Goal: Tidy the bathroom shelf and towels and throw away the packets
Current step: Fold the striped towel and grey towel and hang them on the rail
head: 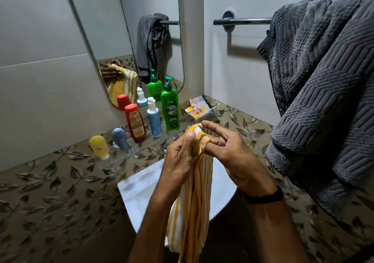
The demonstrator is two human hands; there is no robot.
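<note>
Left hand (178, 157) grips and right hand (232, 157) loosely pinches the striped towel (194, 202), not yet folded; packets (200, 107) at twelve o'clock and bunched grey towel (323, 100) at three o'clock await.

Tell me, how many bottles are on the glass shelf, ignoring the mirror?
5, left to right: yellow bottle, grey-blue bottle, red bottle, pale blue pump bottle, green pump bottle. More may hide behind the yellow striped towel.

Yellow-and-white stripes are seen on the hand towel (194, 191); the bath towel (323, 90) is ribbed in dark grey — the Vatika bottle (170, 110) is coloured green, the tiles (60, 181) leaf-patterned brown.
</note>
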